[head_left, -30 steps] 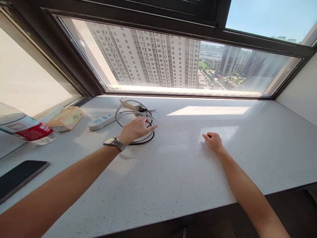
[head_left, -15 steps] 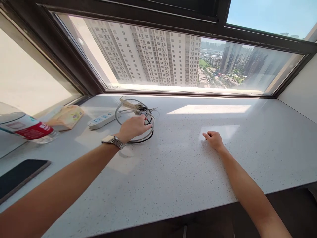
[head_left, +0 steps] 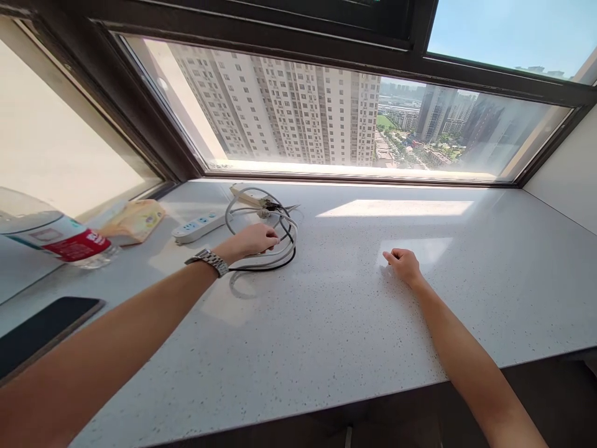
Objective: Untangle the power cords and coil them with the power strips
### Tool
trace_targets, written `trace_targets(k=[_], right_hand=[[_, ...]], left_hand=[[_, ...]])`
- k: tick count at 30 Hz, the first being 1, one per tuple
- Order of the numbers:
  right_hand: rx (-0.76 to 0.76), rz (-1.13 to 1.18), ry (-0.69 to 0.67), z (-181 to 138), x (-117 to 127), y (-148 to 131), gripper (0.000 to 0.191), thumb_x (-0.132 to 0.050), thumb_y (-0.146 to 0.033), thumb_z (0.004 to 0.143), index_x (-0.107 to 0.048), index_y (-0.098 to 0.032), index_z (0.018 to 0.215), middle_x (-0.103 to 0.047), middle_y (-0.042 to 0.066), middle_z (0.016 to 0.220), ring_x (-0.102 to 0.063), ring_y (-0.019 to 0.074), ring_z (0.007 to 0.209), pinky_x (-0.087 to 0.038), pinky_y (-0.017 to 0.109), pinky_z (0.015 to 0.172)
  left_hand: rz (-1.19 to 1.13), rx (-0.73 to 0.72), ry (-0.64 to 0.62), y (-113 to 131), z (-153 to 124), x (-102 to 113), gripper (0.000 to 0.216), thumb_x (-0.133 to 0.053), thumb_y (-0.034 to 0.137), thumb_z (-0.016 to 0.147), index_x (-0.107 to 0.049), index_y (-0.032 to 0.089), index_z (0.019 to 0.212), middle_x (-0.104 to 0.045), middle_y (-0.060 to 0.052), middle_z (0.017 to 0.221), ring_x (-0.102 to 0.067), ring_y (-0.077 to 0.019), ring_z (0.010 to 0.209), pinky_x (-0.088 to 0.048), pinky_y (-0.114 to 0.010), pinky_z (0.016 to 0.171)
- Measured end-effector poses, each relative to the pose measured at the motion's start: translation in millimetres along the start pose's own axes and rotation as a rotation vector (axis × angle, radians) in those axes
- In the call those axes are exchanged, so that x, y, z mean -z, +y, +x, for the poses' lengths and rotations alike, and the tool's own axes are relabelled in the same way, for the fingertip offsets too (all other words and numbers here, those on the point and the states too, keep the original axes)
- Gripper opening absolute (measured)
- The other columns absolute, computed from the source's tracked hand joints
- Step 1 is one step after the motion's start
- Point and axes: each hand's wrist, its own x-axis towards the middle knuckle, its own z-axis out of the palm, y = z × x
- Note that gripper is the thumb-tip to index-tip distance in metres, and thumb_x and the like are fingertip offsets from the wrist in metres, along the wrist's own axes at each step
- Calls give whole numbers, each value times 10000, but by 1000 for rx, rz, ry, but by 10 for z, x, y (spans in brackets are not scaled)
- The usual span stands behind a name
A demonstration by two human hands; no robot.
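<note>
My left hand (head_left: 255, 241), with a metal-strapped watch (head_left: 208, 260) on its wrist, is over the near left part of a loose coil of grey and black cables (head_left: 290, 239). Its fingers are curled closed, and whether a cable is pinched under them is hidden. Just behind the hand, a pale plug (head_left: 265, 213) lies within the coil. A white power strip (head_left: 200, 228) sits to the left of the coil. Well off to the right, my right hand (head_left: 403, 265) rests on the speckled white countertop (head_left: 326, 323) in a loose fist with nothing in it.
At the left lie a clear bottle with a red label (head_left: 77, 244), a soft tissue pack (head_left: 137, 222) and a dark phone (head_left: 44, 333). A dark-framed window (head_left: 364, 180) bounds the back of the counter, and a white wall (head_left: 566, 168) the right.
My left hand has drawn back a little toward me, and its fingers are more curled. The coil keeps about the same shape. My right hand stays put. The view has shifted slightly.
</note>
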Motion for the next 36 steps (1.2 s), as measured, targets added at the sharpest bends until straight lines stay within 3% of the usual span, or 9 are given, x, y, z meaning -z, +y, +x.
trace_targets(k=[7, 11, 13, 15, 19, 22, 25, 30, 36], right_hand=[[1, 10, -6, 1, -11, -1, 441, -470, -478, 805, -299, -216, 494, -346, -33, 474, -296, 103, 461, -231, 250, 458], [5, 15, -4, -2, -13, 0, 446, -468, -481, 806, -290, -216, 494, -335, -34, 469, -279, 101, 457, -226, 251, 456], [7, 13, -2, -1, -14, 5, 446, -467, -482, 804, -296, -215, 491, -340, -33, 467, -289, 102, 459, -229, 250, 457], [6, 10, -2, 1, -17, 11, 443, -464, -479, 804, -306, -213, 487, -356, -30, 467, -310, 104, 461, -236, 248, 458], [1, 2, -3, 4, -19, 14, 440, -462, -487, 802, -322, -212, 488, -382, -25, 478, -349, 108, 471, -242, 244, 461], [-8, -2, -5, 1, -17, 6, 441, -459, -494, 801, -324, -211, 491, -383, -24, 483, -363, 111, 481, -240, 244, 465], [-14, -6, -4, -9, -15, -7, 434, -460, -486, 800, -324, -208, 494, -396, -22, 492, -377, 113, 497, -239, 245, 473], [-19, -14, 5, -18, -13, -23, 434, -467, -479, 802, -324, -205, 497, -400, -25, 493, -357, 107, 490, -244, 248, 478], [-13, 4, -2, -22, -13, -28, 435, -464, -477, 804, -310, -209, 499, -375, -28, 484, -341, 104, 475, -229, 245, 463]], left_hand=[[-65, -4, 300, -35, -254, 80, 310, -336, 419, 765, -527, 176, 795, -510, -20, 604, -444, -149, 549, -346, -260, 523], [18, -86, 110, -45, -296, 115, 251, -419, 412, 697, -535, 192, 667, -534, -24, 581, -482, -164, 578, -369, -267, 554], [45, -75, -4, -29, -210, 171, 225, -497, 400, 655, -541, 190, 586, -559, -32, 563, -520, -176, 581, -384, -269, 550], [52, -27, 14, -2, -64, 252, 241, -514, 405, 670, -573, 181, 602, -602, -55, 591, -564, -198, 612, -410, -276, 563], [72, 30, 179, 78, 296, 339, 404, -403, 382, 800, -641, 107, 976, -692, -158, 988, -610, -262, 914, -458, -327, 764], [64, 6, 159, 143, 522, 254, 444, -452, 362, 810, -614, 115, 1142, -646, -148, 1208, -570, -260, 1095, -428, -322, 907], [44, 83, 126, 175, 664, 133, 472, -498, 431, 816, -618, 102, 1133, -612, -181, 1261, -543, -289, 1164, -420, -341, 946], [20, 316, 210, 138, 741, 46, 770, -550, 552, 791, -435, -39, 1270, -480, -366, 1303, -484, -438, 1190, -415, -542, 909], [-61, 396, 341, 64, 746, -65, 535, -558, 418, 828, -501, 35, 1198, -567, -304, 1224, -538, -406, 1145, -438, -539, 904]])
